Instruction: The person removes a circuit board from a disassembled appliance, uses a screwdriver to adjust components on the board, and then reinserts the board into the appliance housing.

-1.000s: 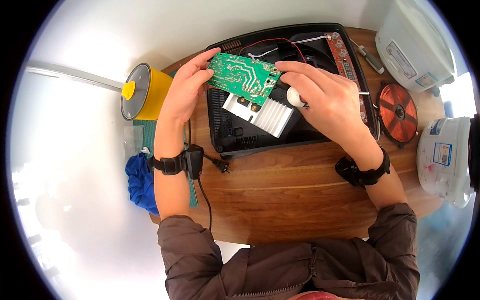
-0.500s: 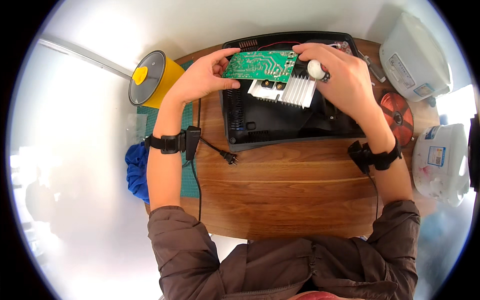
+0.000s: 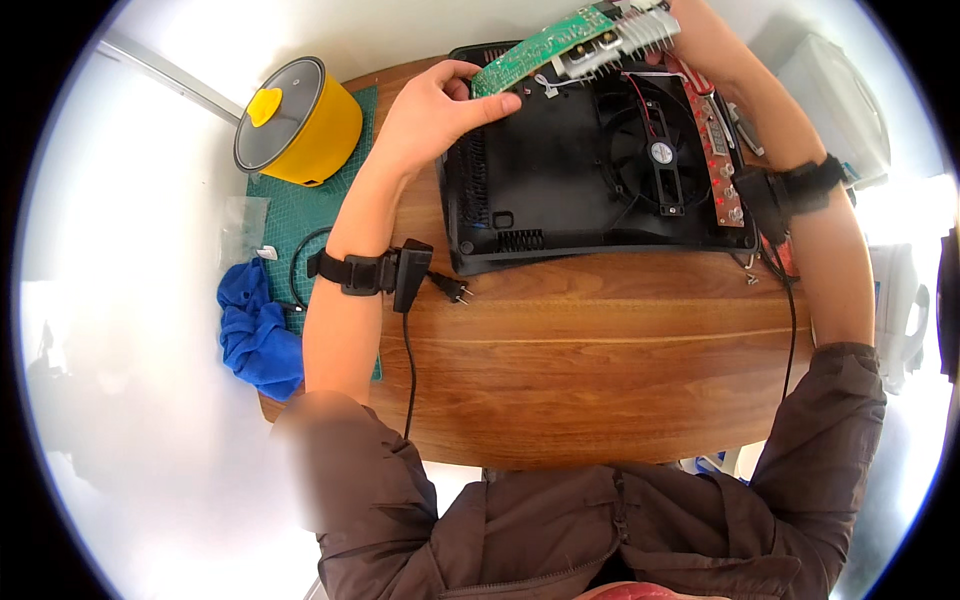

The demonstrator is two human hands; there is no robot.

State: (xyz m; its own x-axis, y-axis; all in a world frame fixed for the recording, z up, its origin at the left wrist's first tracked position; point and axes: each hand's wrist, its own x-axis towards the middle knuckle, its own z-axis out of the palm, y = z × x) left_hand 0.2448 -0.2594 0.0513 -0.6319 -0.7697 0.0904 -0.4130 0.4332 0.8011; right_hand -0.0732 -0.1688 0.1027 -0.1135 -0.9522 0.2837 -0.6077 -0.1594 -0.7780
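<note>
A green circuit board (image 3: 540,48) with a finned silver heat sink (image 3: 640,40) hangs tilted over the far part of an upturned black plastic housing (image 3: 570,170). My left hand (image 3: 440,105) pinches the board's left end between thumb and fingers. At the heat-sink end, my right hand (image 3: 705,45) grips the board; its fingertips are partly hidden and cut off by the upper edge. Inside the housing a black fan (image 3: 661,152) shows, with a narrow red control board (image 3: 715,150) with small parts along its right side. A white connector (image 3: 547,86) lies below the green board.
To the left, a yellow pot (image 3: 320,135) with a dark lid stands on a green cutting mat (image 3: 345,190), near a blue cloth (image 3: 255,325). A power plug (image 3: 455,288) lies before the housing. Small screws (image 3: 750,275) and white containers (image 3: 835,110) are on the right.
Both hands have moved farther back with the circuit board, my right hand also rightward. The board is now tilted with its right end higher, and the fan and red control board have come into view.
</note>
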